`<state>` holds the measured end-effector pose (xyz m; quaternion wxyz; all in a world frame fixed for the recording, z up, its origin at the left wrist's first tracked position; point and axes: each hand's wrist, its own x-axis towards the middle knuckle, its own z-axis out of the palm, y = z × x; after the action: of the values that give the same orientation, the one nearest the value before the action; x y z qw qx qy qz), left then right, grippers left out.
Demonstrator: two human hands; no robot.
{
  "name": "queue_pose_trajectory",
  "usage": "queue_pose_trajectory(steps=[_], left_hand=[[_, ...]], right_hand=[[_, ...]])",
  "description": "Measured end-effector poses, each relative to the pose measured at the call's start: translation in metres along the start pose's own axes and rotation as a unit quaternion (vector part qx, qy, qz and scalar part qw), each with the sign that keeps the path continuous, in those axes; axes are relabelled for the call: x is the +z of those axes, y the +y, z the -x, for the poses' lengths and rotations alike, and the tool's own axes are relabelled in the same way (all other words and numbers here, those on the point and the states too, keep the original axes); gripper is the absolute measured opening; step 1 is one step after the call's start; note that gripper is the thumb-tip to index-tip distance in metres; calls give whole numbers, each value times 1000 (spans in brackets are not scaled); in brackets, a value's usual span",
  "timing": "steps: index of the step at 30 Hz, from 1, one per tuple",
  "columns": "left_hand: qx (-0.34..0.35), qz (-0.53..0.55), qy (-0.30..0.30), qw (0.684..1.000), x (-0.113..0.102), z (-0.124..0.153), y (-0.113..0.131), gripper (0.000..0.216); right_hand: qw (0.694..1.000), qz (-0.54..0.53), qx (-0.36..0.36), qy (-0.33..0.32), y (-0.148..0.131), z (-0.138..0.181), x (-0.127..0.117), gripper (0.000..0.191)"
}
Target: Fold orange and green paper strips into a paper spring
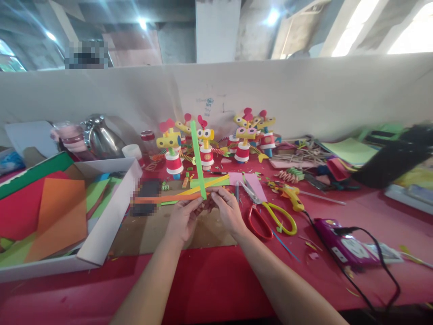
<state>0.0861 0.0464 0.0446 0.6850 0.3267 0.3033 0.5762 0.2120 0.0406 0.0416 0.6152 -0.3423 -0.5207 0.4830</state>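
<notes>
My left hand and my right hand meet in front of me, fingers pinched at the spot where two paper strips cross. The green paper strip stands nearly upright from that spot. An orange paper strip stretches out to the left from it. How the strips are folded or joined between the fingertips is too small to make out. Just beyond lie a yellow paper strip and a pink paper piece. Under my hands is a brown cardboard sheet. Scissors lie right of my right hand.
Several paper-cup figures stand at the back. A white box with coloured paper is on the left. Right are a yellow glue gun, a purple power strip with a looping cord and a paper-strip pile. A metal jug stands back left.
</notes>
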Motion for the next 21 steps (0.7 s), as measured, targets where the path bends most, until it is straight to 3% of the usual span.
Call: queue_pose_trajectory(steps=[7,16,21], left_hand=[[7,-13,31,999,-3,-1,-2,18],[55,-110,-1,992,-4,1,-2,13],[12,-50,-4,999,-7,-1,-1,19]], right_hand=[[994,98,-50,2,3,1,-1,14],[999,50,-17,4,5,-3,-1,15],[1000,19,2,-8,1,-4,-1,15]])
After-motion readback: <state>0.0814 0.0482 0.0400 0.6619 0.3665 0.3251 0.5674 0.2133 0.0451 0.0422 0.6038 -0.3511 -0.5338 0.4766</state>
